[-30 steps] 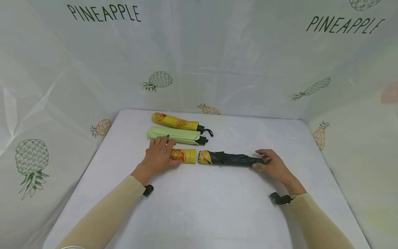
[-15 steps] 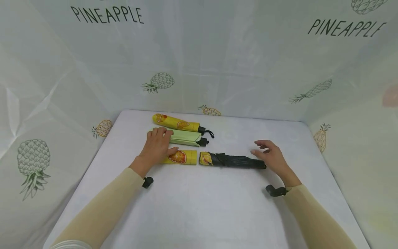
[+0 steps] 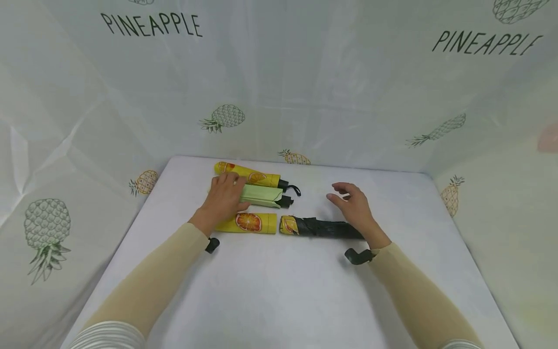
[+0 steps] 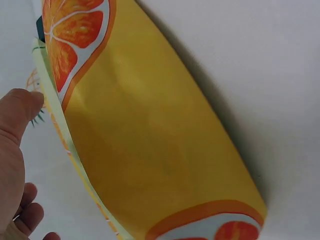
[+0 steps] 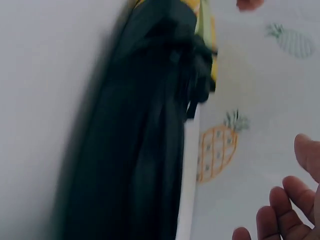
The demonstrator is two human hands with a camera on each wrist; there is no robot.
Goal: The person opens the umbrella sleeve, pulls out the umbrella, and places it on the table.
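Right now I read everything off the green umbrella (image 3: pixel 261 195), because it lies closest to my left hand (image 3: pixel 221 198). It rests on the white worktop (image 3: pixel 283 291), its long axis running nearly left to right, with the dark handle end pointing toward my right side. My left hand crosses its left part at an angle, so the uncovered length extends rightward from those fingers. They look released: the left wrist view shows thumb and fingers spread apart, gripping nothing, though I can't tell whether any of them brush the fabric.

Beyond it sits a yellow umbrella (image 3: pixel 266 179) with a cord loop, lying almost parallel. On my side of it is a flat yellow pouch (image 3: pixel 269 224) printed with orange slices; it passes partly beneath my left hand.

My right hand (image 3: pixel 354 204) is the farther of the two, well to the right of the green umbrella's handle. Its fingers are loosely curled around nothing, above and just beyond the right end of a dark umbrella (image 3: pixel 327 229), which my wrist partly hides. That dark one lies in line with the pouch, their facing ends separated by a narrow gap.
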